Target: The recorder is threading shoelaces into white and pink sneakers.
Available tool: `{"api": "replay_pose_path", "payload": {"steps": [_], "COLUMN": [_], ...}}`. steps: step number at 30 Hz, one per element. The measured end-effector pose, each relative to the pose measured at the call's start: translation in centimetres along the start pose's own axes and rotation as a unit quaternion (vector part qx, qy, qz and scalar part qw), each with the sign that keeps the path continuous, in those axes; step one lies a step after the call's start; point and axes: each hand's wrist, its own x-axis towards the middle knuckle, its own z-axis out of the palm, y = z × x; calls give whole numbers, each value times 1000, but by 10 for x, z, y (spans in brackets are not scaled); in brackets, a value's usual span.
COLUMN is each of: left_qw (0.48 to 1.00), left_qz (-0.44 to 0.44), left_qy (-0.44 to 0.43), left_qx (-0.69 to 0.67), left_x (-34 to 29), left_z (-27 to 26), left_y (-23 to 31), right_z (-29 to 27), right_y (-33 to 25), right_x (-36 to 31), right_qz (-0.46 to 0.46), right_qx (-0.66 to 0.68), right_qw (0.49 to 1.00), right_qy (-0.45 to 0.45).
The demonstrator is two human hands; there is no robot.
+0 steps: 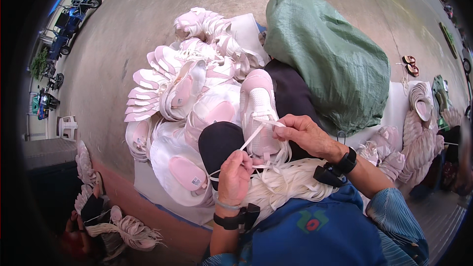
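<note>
Pinching white shoelace in fingers of L hand & R hand, w/ pink-white sneaker btwn, lengthwise toe-away, nearer R.

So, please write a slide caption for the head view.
Left hand and right hand hold white lace over a pink-and-white shoe upper, beside piled uppers.

Your head view comes from the left of two fisheye cameras worn on your head, looking down and forward. Your blue apron fills the near lower edge; your left hand and right hand sit close to the lens, around and below centre. Beyond them, the floor stretches toward the curved upper rim.
</note>
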Motion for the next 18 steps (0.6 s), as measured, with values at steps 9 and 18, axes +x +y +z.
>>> {"api": "replay_pose_path", "payload": {"steps": [9,18], "left_qw": [940,795], "left_qz": [295,476], "left_qy": [3,347], "left_qx": [-171,-143], "left_x": [-76,-161], "left_z": [-99,-168], "left_y": [92,172], "right_z": [-71,-112], "right_y": [-34,-8], "right_x": [-14,-23], "right_qz": [176,185], "right_qx": [-35,-213], "right_qw": [983,959], "right_qy": [-24,-4]}}
